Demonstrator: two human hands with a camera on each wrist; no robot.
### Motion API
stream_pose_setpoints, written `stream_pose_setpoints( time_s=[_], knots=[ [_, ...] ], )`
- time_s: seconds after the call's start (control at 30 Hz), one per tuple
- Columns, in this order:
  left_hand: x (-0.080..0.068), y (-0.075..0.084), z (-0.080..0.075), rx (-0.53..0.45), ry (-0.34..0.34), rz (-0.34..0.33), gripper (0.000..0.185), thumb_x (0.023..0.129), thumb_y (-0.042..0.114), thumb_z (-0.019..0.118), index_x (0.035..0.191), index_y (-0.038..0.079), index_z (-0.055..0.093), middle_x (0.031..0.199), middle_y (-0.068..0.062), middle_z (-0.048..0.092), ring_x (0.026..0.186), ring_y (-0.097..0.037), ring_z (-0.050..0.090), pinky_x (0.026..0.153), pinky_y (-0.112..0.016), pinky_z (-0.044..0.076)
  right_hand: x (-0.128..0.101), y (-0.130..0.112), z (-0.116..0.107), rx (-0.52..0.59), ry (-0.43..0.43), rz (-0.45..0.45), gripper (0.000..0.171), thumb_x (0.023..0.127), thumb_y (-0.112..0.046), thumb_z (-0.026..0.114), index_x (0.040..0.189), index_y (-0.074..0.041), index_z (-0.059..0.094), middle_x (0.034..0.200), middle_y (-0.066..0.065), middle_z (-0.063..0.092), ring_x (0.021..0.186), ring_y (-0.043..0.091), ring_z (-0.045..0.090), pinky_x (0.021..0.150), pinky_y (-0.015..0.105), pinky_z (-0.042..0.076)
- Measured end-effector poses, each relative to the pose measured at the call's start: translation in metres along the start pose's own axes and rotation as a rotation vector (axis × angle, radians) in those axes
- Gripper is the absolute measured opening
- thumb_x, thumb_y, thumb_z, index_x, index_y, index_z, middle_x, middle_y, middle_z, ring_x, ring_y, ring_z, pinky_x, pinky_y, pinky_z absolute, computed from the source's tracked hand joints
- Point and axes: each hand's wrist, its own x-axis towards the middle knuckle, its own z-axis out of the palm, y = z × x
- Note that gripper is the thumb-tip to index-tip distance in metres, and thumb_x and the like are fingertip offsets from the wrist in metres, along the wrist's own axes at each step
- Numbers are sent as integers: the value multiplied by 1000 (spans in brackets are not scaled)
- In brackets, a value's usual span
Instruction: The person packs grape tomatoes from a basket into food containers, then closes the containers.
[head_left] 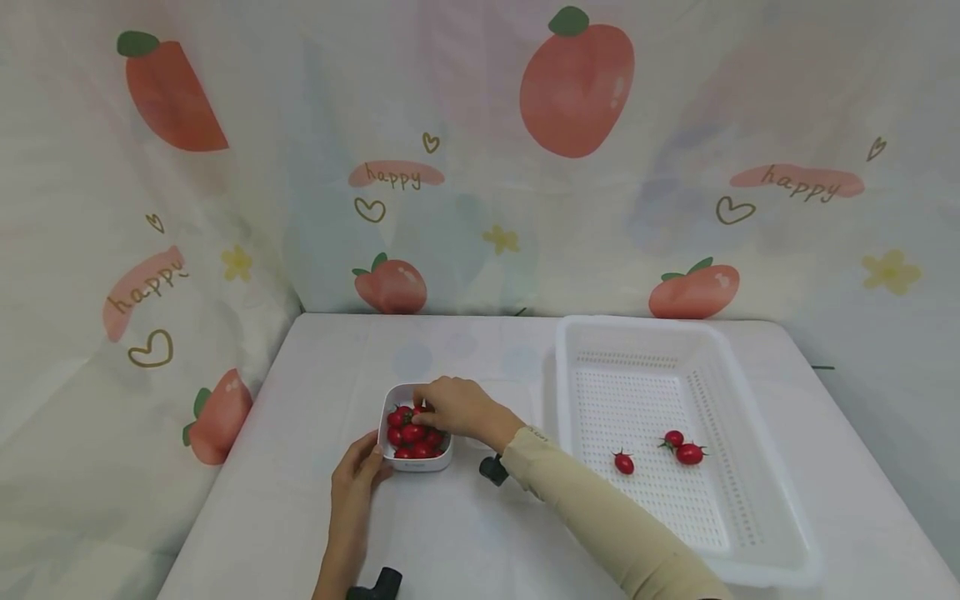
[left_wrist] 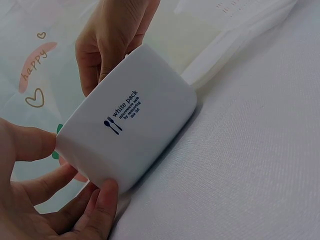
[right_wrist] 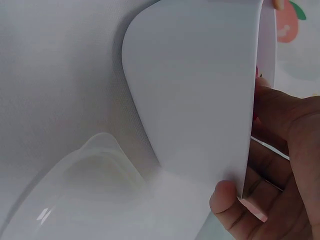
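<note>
A small white plastic container (head_left: pixel 417 465) stands on the table, holding several red cherry tomatoes (head_left: pixel 412 433). My left hand (head_left: pixel 356 475) grips its left side; in the left wrist view the thumb is at the rim and the other fingers bend round the lower corner, with printed lettering on the wall facing that camera. Over the opening, my right hand (head_left: pixel 457 408) reaches in and pinches a cherry tomato between thumb and forefinger. Red shows beside these fingertips in the right wrist view, mostly hidden by the wall, while one finger (right_wrist: pixel 223 197) touches the outside near the rim.
A large white perforated basket (head_left: pixel 567 392) stands at the right with 3 cherry tomatoes (head_left: pixel 689 454) in it. A clear plastic lid (right_wrist: pixel 100 170) lies right of the container, partly under my right forearm. Behind the table hangs a fruit-patterned cloth (head_left: pixel 480 108).
</note>
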Motion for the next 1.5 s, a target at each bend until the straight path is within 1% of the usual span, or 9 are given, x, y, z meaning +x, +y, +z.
stream_pose_setpoints(
  time_s=[0.17,0.33,0.5,0.7,0.9,1.07,1.23,1.33,1.5],
  knots=[
    [1,0,1,-18,-1,-10,43,110,25,52,150,9,52,150,-14,54,105,-9,65,93,-18,59,-2,0,-4,-21,-11,-7,24,99,-36,72,115,-18,73,96,-5,76,79,5,63,67,22,54],
    [2,-1,1,-13,2,-2,42,110,25,53,149,10,54,150,-13,55,107,-9,65,93,-17,59,-6,1,-10,-19,-16,-1,25,99,-32,72,120,-18,72,99,-4,76,84,8,65,71,25,56],
    [2,-1,2,0,13,0,42,110,25,53,148,9,54,149,-14,56,108,-11,65,92,-17,59,-12,2,-14,-5,-1,-7,26,100,-29,72,124,-18,71,99,-6,75,85,9,63,70,24,54],
    [1,-1,1,-2,11,-2,42,110,25,52,149,9,54,149,-15,56,105,-9,65,91,-17,59,-21,1,-21,32,17,-21,25,100,-27,72,123,-19,72,101,-7,75,86,8,63,70,22,53],
    [0,-1,1,-4,8,-1,43,110,24,52,150,8,53,149,-16,55,103,-9,65,92,-17,59,-30,4,-26,108,30,-31,26,99,-25,73,123,-16,72,100,-5,75,86,9,64,70,22,54],
    [0,-2,2,18,13,-2,43,110,26,51,150,10,52,150,-15,55,107,-10,64,92,-17,58,-43,9,-34,221,35,-59,26,99,-24,73,123,-14,72,102,-2,76,87,10,66,73,23,55],
    [0,-1,1,17,8,0,44,111,27,51,151,10,51,152,-15,53,106,-9,64,93,-16,58,-58,16,-48,319,41,-96,23,99,-19,71,122,-15,72,101,-4,76,91,11,66,78,23,56],
    [0,-1,1,14,10,1,44,110,26,51,151,9,52,151,-15,54,104,-8,64,92,-16,58,-70,23,-55,371,27,-108,24,100,-19,69,124,-16,71,101,-6,75,94,9,67,82,23,57],
    [0,-1,0,18,7,4,43,110,27,52,150,10,52,150,-15,55,103,-8,65,92,-16,58,-95,34,-68,454,-15,-84,28,101,-22,69,129,-18,69,103,-8,73,98,8,67,90,26,58]
  ],
)
